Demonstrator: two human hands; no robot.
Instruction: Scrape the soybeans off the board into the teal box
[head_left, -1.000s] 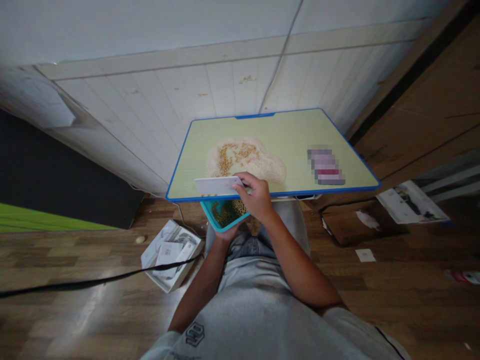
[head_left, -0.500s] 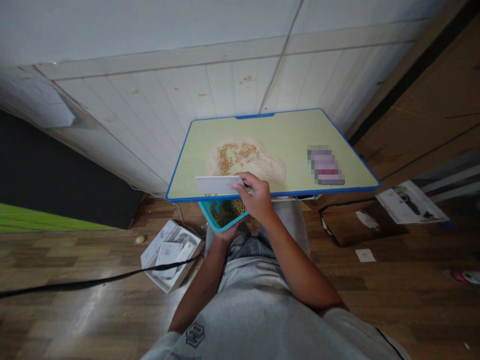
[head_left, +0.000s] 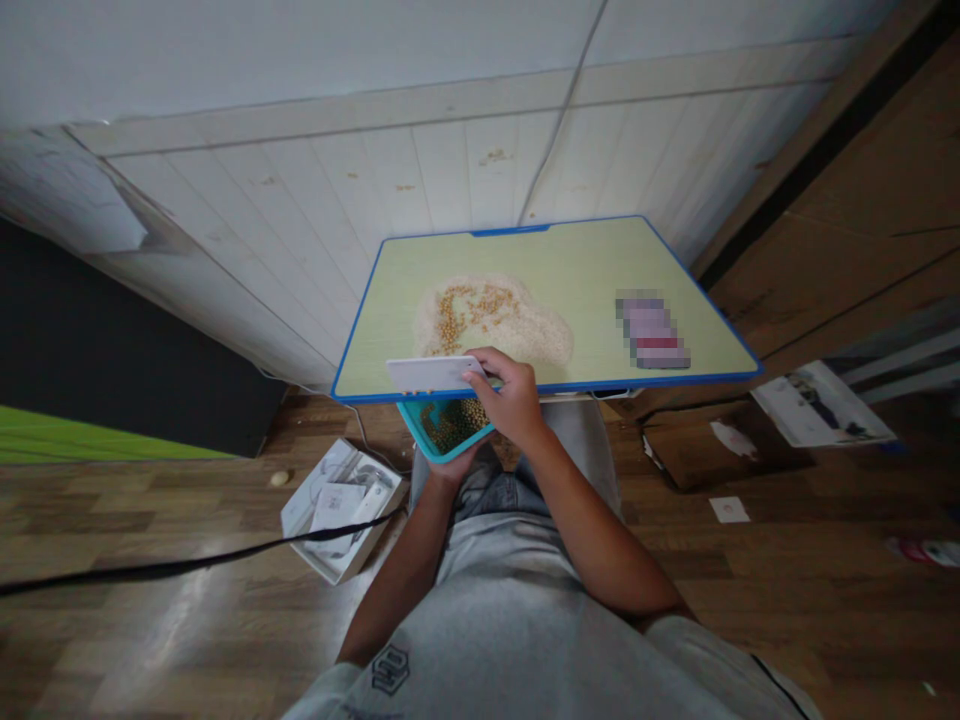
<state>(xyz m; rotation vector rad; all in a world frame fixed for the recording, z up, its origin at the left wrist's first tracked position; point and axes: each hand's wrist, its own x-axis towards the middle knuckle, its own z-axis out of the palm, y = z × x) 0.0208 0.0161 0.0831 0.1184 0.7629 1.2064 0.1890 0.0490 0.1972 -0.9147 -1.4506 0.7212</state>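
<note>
My right hand (head_left: 507,392) grips the end of a flat white scraper (head_left: 431,373), its lower edge along the table's near rim. A few soybeans show under that edge. Beyond it, soybeans (head_left: 452,315) lie scattered in a patch of rice (head_left: 536,335) on the pale green tabletop (head_left: 585,270). Below the near rim is a turquoise basket (head_left: 444,457) with soybeans and smaller green beans inside. My left hand (head_left: 454,464) holds this basket from beneath; most of its fingers are hidden under it.
On the table's right side lies a pixelated pinkish object (head_left: 652,332). An open white box (head_left: 337,515) with papers and cables stands on the floor at left, a black strap (head_left: 225,553) crossing it. Cardboard (head_left: 712,455) and a white tray (head_left: 821,405) are at right.
The scraper and my right hand have shifted slightly left and down, closer to the table's near rim. My left hand and the basket stay almost still.
</note>
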